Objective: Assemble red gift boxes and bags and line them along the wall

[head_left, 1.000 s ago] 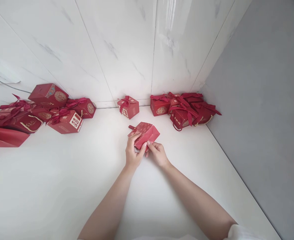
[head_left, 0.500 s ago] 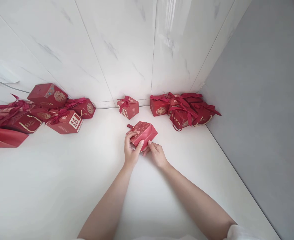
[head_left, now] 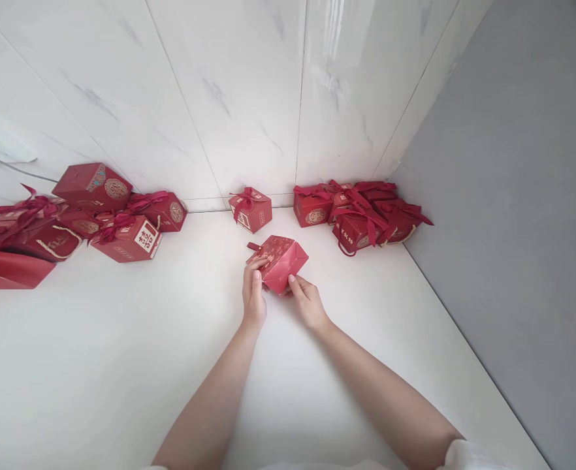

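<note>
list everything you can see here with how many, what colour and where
Held box: 1, red, between the hands
Lone ribboned box: 1, red, by the wall, beyond the held box
Right-hand boxes: at least 5, red, clustered in the corner
Left-hand boxes: several, partly hidden, red, piled at left
Folded red piece: 1, red, left edge
Cord: 1, grey, upper left
Tabletop: 1, white, beneath the boxes
Tiled wall: 1, white with grey veins, behind
Panel: 1, grey, right
Sleeve: 1 clearly seen, white, bottom right
Left hand: 1, bare, on the held box's left side
Right hand: 1, bare, at its near edge
</note>
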{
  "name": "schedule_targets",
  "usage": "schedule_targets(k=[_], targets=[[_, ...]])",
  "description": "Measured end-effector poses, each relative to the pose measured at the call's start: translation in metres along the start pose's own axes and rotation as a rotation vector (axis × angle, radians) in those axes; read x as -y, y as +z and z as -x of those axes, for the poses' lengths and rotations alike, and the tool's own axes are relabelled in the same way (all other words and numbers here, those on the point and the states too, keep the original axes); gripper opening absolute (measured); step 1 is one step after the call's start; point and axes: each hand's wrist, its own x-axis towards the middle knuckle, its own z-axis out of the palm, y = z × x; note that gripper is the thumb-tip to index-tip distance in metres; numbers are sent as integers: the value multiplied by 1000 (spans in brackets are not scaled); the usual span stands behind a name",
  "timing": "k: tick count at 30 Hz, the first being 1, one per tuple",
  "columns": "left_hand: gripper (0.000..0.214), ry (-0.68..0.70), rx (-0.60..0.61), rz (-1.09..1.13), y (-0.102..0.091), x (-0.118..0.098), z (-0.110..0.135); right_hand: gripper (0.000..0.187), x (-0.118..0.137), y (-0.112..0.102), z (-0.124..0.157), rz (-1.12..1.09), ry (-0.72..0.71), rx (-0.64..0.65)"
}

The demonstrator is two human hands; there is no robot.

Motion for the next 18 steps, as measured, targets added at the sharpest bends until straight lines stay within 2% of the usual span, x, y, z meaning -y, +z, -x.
schedule_targets(k=[4, 6, 8, 12, 15, 18], targets=[[33, 82, -5, -12, -2, 3, 0, 33, 0, 0, -1, -17, -51, -40], [31, 87, -4, 2, -3, 5, 1, 39, -1, 0, -2, -62, -88, -63], [32, 50, 11, 29, -3, 6, 2, 46, -3, -1, -2, -46, -122, -104], [45, -37, 58, 75, -1, 7, 4, 40, -5, -4, -2, 100, -277, -253], [66, -125, 63, 206, 1, 10, 4, 34, -4, -5, -2, 189, -459, -358], [68, -222, 42, 360, 2, 10, 3, 36, -2, -5, -1, 234, -558, -395]])
